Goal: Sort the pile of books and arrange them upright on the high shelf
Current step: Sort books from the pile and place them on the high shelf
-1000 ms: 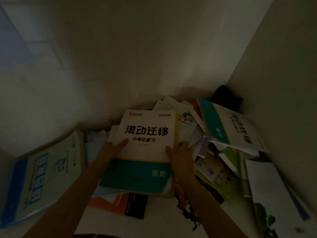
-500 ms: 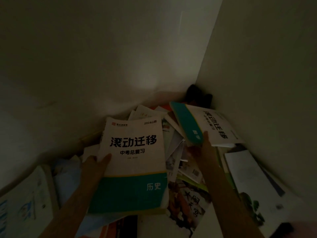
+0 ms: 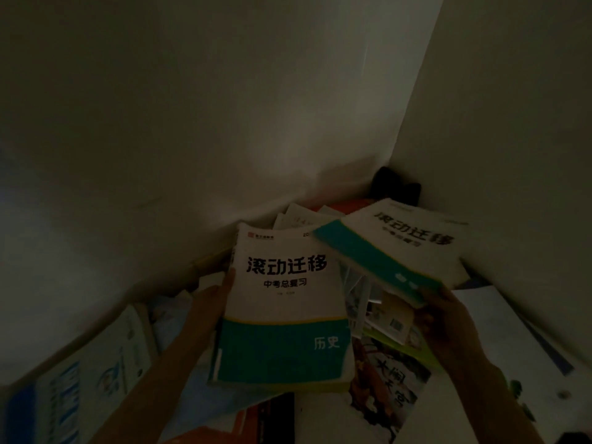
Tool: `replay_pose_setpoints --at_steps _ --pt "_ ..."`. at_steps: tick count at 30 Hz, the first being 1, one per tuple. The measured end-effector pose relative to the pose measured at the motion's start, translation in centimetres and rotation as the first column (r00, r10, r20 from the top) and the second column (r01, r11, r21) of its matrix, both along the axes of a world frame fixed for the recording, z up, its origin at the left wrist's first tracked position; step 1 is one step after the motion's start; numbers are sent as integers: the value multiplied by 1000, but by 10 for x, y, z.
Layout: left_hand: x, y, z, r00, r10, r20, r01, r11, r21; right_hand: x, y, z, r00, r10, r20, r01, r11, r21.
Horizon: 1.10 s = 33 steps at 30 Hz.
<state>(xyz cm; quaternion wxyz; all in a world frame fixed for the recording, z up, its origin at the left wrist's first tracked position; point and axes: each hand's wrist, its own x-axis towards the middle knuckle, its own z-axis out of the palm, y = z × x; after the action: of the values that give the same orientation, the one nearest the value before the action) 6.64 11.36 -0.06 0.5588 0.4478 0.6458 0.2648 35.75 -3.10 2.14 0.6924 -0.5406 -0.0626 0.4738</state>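
The light is dim. My left hand grips the left edge of a white and teal workbook with big black characters, lifted over the pile of books in a white corner. My right hand holds the teal end of a second, matching white and teal workbook, raised and tilted to the right of the first. Loose books and papers lie jumbled beneath both.
White walls close the corner behind and to the right. A dark object sits deep in the corner. A blue and white book lies at the lower left, an illustrated book at the lower middle, white sheets at the right.
My right hand left the first workbook, reached to the second one at the right, took hold of it and lifted it. The left hand kept the first workbook and raised it slightly.
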Motion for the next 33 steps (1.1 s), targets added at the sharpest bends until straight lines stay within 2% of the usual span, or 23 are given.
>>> replay_pose_setpoints --at_steps 5,9,11,13,14,16,18,20,21,22,24,26,29,31,33 --pt "-6 5 8 984 121 133 -106 988 -109 -30 -12 5 944 330 9 -330 944 -4" --pt "-11 11 0 984 15 175 16 985 -173 -56 4 -7 836 543 81 -533 838 -119" --pt "-7 9 -4 985 -59 160 86 981 -172 -61 9 -14 688 696 208 -660 718 -219" --pt "-1 4 -11 995 -94 12 95 981 -171 -57 15 -17 531 790 307 -730 610 -308" --pt "2 2 -13 994 -92 -62 81 984 -160 -54 19 -17 524 777 349 -698 626 -348" --pt "7 -1 -13 986 -83 -143 65 990 -124 -42 27 -17 629 631 454 -476 774 -417" --pt "9 -2 -16 982 -79 -172 61 992 -106 -18 40 -23 784 330 525 -99 903 -418" --pt "10 -2 -16 979 -77 -186 63 995 -81 8 54 -22 925 -13 380 158 922 -353" --pt "10 -2 -17 980 -73 -188 60 996 -71 20 61 -24 966 -105 237 183 924 -335" --pt "11 -2 -16 979 -65 -192 52 996 -74 30 68 -25 988 -126 89 148 936 -318" --pt "12 -2 -15 980 -45 -192 30 997 -76 41 78 -36 996 -72 -53 52 949 -311" --pt "14 -3 -12 988 -6 -156 -9 996 -93 44 78 -43 999 -34 -35 21 951 -308" --pt "8 -2 -7 998 51 -28 -55 981 -187 51 74 -30 997 -15 69 29 979 -203" --pt "2 -2 -2 989 91 115 -59 965 -256 61 76 -15 981 -103 166 128 981 -146" --pt "-1 -3 3 976 114 187 -60 961 -269 63 79 3 954 -168 250 215 961 -176"
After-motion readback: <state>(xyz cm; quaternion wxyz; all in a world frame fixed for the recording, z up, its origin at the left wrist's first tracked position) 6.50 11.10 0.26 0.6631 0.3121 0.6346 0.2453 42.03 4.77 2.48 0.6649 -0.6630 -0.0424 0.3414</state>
